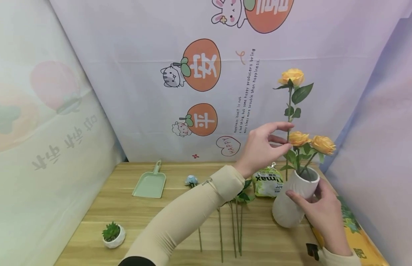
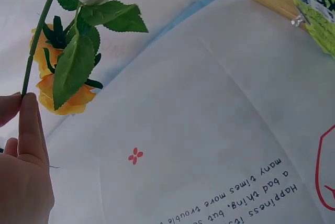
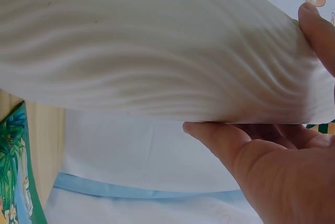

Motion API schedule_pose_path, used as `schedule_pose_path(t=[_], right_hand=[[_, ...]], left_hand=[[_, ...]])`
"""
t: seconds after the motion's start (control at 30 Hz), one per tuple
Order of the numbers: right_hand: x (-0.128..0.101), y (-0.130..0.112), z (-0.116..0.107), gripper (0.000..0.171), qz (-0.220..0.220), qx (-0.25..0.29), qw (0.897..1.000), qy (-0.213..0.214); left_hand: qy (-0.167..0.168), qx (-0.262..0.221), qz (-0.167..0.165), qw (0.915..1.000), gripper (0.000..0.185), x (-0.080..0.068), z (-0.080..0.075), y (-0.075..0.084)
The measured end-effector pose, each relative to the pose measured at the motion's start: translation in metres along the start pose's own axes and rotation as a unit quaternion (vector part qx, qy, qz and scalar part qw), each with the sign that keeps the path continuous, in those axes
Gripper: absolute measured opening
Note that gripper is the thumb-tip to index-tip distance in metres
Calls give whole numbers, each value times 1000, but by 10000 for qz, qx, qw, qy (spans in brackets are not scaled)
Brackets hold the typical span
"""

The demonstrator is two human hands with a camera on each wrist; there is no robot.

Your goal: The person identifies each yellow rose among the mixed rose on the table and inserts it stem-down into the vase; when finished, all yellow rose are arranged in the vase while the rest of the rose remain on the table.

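Observation:
My left hand [image 1: 264, 146] pinches the green stem of a yellow rose [image 1: 291, 77], held upright beside the vase mouth. In the left wrist view thumb and fingertips meet on that stem [image 2: 39, 41]. The stem's lower end shows in front of the vase's left edge, outside its opening. My right hand [image 1: 323, 210] grips the white vase [image 1: 289, 207] round its upper part, and the vase leans to the right. Two more yellow roses [image 1: 323, 145] stand in it. In the right wrist view the vase's rippled wall [image 3: 157, 67] lies between thumb and fingers.
A blue rose [image 1: 191, 180] and several green stems [image 1: 221, 232] lie mid-table, partly behind my left forearm. A green Umax bag [image 1: 267, 183] sits behind the vase, a yellow bag [image 1: 365, 240] at the right. Leftward are a dustpan [image 1: 149, 184] and a potted succulent [image 1: 114, 236].

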State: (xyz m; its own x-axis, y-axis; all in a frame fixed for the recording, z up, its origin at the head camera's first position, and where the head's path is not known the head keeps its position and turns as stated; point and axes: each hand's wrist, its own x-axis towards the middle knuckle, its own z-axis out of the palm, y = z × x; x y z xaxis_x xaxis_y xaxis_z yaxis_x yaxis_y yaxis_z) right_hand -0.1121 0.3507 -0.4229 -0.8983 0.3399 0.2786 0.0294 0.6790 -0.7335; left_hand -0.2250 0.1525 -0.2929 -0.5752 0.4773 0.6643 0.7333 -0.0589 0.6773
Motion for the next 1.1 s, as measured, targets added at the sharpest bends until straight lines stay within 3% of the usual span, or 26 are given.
schedule_pose_path(t=[0.43,0.63,1.1], right_hand=[[0,1,3,95,-11,-2,10000,46],[0,2,1,94,-33,-30,10000,62],[0,1,0,96,-99,-113,9999,61]], left_hand=[[553,-151,113,9983,47,17,17,-8],[491,-43,141,9987,47,18,23,-7],[405,240,211,9987,45,5,34,-22]])
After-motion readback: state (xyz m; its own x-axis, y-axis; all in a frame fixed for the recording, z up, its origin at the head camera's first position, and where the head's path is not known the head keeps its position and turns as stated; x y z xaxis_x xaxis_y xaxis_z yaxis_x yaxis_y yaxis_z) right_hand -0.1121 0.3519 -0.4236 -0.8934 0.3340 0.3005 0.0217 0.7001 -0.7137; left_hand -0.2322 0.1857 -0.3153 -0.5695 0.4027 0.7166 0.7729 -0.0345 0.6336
